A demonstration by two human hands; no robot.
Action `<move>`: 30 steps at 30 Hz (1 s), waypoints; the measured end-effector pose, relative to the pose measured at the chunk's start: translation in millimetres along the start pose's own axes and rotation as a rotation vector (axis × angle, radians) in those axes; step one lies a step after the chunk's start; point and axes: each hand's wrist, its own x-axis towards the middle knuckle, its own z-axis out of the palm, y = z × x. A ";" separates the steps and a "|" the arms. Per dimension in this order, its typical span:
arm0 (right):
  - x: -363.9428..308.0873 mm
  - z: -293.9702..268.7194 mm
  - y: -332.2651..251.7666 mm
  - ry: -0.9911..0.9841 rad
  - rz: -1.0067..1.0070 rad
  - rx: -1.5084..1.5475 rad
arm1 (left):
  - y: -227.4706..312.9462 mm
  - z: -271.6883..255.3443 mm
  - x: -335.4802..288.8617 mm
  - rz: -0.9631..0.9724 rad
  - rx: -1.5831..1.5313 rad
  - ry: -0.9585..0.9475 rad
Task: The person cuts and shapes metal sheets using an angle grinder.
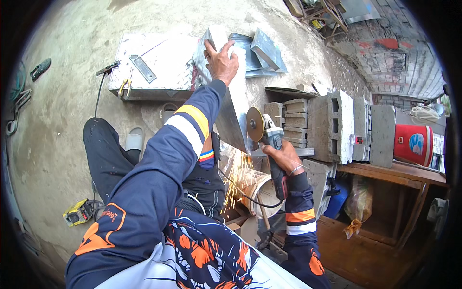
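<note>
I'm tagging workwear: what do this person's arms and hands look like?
The left hand and right hand wear no gloves. The left sleeve is dark navy with yellow and white bands; the right sleeve is navy with orange and white bands. Both carry orange markings. A thin bracelet circles the right wrist.

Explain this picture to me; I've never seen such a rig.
No robot here: these are a person's two bare hands. A wide fisheye camera worn on the person's head looks down at them, so straight edges bend toward the rim. The left hand is spread over a long, bent sheet-metal piece. The right hand grips an angle grinder, and orange sparks stream below its cutting disc. On the silvery box at left lies a flat metal strip; yellow-handled pliers sit at its front edge. Hollow concrete blocks stand at right.
</note>
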 end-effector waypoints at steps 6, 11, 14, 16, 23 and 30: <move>-3.7 8.2 9.5 -0.006 0.002 0.018 | -2.1 -0.2 -4.0 0.064 0.046 0.048; -5.7 13.2 16.3 0.000 0.004 0.033 | -1.1 0.5 -7.6 0.093 0.092 0.060; -13.0 10.3 2.7 -0.008 0.031 -0.011 | -2.0 -1.3 -10.1 0.111 0.098 0.076; -13.3 11.9 5.6 0.006 0.019 -0.027 | -1.8 -2.0 -11.6 0.122 0.084 0.085; -15.8 13.6 6.8 -0.013 0.036 -0.015 | -1.0 -2.7 -17.3 0.143 0.093 0.091; -16.2 17.0 14.0 -0.005 0.003 -0.017 | 1.4 -3.6 -20.4 0.164 0.077 0.099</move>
